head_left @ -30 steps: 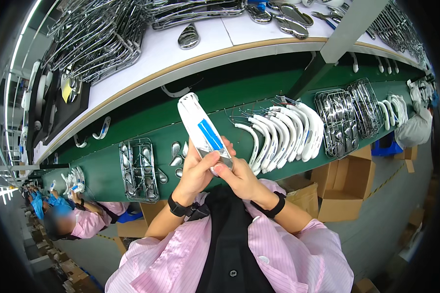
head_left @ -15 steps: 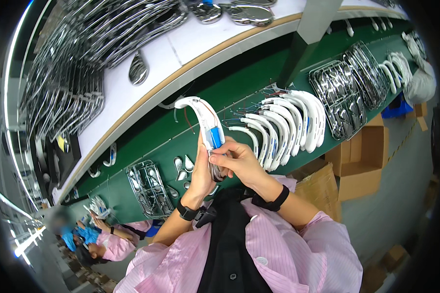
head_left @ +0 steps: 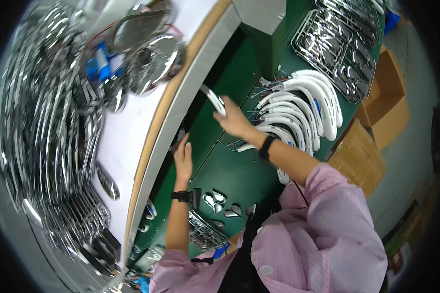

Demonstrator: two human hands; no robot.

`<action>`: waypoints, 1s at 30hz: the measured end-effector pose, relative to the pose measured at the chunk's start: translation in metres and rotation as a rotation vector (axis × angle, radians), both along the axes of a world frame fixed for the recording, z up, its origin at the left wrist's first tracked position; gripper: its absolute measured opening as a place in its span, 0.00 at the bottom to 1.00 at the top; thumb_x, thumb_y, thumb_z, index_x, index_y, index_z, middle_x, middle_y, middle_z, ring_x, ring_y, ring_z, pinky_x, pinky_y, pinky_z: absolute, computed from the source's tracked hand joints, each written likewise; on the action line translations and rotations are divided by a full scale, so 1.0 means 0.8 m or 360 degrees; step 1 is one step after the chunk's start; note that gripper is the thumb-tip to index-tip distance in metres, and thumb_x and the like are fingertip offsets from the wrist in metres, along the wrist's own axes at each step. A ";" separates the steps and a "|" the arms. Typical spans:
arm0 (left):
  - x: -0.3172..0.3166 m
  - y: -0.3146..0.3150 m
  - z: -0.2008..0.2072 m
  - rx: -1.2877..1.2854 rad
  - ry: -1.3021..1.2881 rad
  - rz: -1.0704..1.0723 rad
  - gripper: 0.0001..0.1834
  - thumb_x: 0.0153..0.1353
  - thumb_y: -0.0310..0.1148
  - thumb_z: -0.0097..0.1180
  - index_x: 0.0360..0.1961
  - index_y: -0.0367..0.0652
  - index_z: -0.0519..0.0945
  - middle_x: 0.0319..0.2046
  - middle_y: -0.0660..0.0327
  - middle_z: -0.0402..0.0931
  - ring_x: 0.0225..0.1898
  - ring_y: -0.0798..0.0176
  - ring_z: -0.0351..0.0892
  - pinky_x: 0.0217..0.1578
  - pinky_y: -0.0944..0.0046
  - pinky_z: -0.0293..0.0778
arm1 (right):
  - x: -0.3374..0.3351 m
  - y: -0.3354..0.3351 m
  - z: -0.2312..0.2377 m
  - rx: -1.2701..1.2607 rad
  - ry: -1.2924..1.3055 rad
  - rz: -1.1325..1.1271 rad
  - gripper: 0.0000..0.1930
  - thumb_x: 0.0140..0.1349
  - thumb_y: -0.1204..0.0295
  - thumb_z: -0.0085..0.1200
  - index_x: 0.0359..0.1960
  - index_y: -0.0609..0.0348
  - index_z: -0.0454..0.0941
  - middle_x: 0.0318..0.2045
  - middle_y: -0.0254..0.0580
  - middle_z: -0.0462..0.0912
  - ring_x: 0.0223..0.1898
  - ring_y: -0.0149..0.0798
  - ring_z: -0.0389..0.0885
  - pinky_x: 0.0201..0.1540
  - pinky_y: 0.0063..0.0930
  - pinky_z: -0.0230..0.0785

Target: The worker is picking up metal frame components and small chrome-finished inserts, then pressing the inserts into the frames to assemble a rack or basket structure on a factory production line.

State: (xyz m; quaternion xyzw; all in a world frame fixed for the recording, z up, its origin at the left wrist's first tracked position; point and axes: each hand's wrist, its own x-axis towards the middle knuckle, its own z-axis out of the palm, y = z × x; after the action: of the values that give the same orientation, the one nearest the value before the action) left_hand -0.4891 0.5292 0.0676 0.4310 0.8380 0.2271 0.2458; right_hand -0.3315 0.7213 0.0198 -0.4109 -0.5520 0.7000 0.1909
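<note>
My right hand [head_left: 233, 119] is closed around a narrow white curved housing [head_left: 213, 101], whose far end reaches up to the underside of the raised shelf edge. Motion blur hides its details. My left hand [head_left: 183, 158] is raised beside the shelf edge, apart from my right hand, with its fingers stretched upward. Something small and greyish shows by its fingertips, too blurred to name. Just right of my right hand lies a row of similar white curved housings [head_left: 298, 105], thin wires sticking out at their left ends. Several shiny teardrop-shaped metal caps [head_left: 215, 198] lie on the green bench below my hands.
A raised white shelf [head_left: 146, 115] with a wooden edge runs along the left, loaded with chrome curved parts [head_left: 54, 132]. Its grey post [head_left: 261, 36] stands ahead. Wire baskets of chrome parts [head_left: 322, 41] sit far right, another basket [head_left: 208, 232] near left. Cardboard boxes [head_left: 362, 151] stand right.
My hands have come apart from the housing they both held. The right has moved forward, holding a white housing; the left has moved toward the shelf edge. The view has turned and shifted left.
</note>
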 end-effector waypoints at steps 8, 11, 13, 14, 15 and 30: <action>-0.181 -0.054 -0.104 -0.0968 0.1348 -0.0585 0.37 0.57 0.32 0.55 0.69 0.48 0.60 0.66 0.47 0.56 0.70 0.44 0.51 0.64 0.38 0.54 | -0.055 0.071 -0.073 0.1210 -0.0836 -0.0487 0.37 0.52 0.69 0.59 0.63 0.72 0.59 0.65 0.66 0.56 0.67 0.66 0.52 0.68 0.52 0.46; -0.235 -0.074 -0.116 -0.0935 0.1487 -0.0739 0.27 0.59 0.30 0.52 0.61 0.44 0.68 0.65 0.51 0.60 0.71 0.47 0.51 0.64 0.40 0.54 | -0.033 -0.015 -0.011 0.1431 -0.0250 -0.0220 0.27 0.50 0.73 0.57 0.54 0.69 0.66 0.55 0.61 0.66 0.56 0.58 0.67 0.57 0.43 0.65; -0.207 -0.049 -0.106 -0.0874 0.1615 -0.0822 0.18 0.62 0.36 0.52 0.52 0.43 0.74 0.58 0.51 0.70 0.64 0.48 0.63 0.59 0.41 0.62 | 0.001 -0.094 -0.001 0.0903 -0.0238 0.0425 0.15 0.54 0.73 0.54 0.43 0.64 0.70 0.38 0.53 0.78 0.37 0.54 0.79 0.38 0.45 0.73; -0.188 -0.041 -0.099 -0.0995 0.1472 -0.0752 0.18 0.62 0.41 0.53 0.49 0.43 0.75 0.51 0.51 0.74 0.58 0.47 0.69 0.55 0.42 0.64 | 0.011 -0.145 -0.021 0.0904 -0.0334 0.0761 0.11 0.55 0.71 0.53 0.40 0.62 0.73 0.30 0.50 0.80 0.31 0.54 0.81 0.32 0.46 0.73; -0.171 -0.040 -0.093 -0.1121 0.1329 -0.0686 0.19 0.62 0.46 0.54 0.46 0.43 0.75 0.45 0.50 0.78 0.51 0.46 0.75 0.52 0.43 0.67 | 0.027 -0.190 -0.036 0.0958 -0.0382 0.0973 0.11 0.55 0.70 0.54 0.38 0.62 0.75 0.28 0.49 0.81 0.29 0.53 0.83 0.27 0.43 0.73; -0.074 -0.104 -0.090 -0.0502 0.0172 -0.0053 0.21 0.53 0.27 0.62 0.47 0.31 0.69 0.35 0.45 0.81 0.39 0.40 0.82 0.37 0.51 0.77 | 0.038 -0.359 -0.080 0.0577 -0.0366 0.0918 0.12 0.54 0.69 0.55 0.36 0.63 0.71 0.37 0.51 0.80 0.33 0.53 0.82 0.35 0.46 0.75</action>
State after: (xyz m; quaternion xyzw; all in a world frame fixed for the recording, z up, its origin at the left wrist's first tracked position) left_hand -0.5484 0.4459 -0.0046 0.4124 0.8680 0.0651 0.2688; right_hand -0.3008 0.4345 -0.0442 -0.2737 -0.7783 0.5651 -0.0080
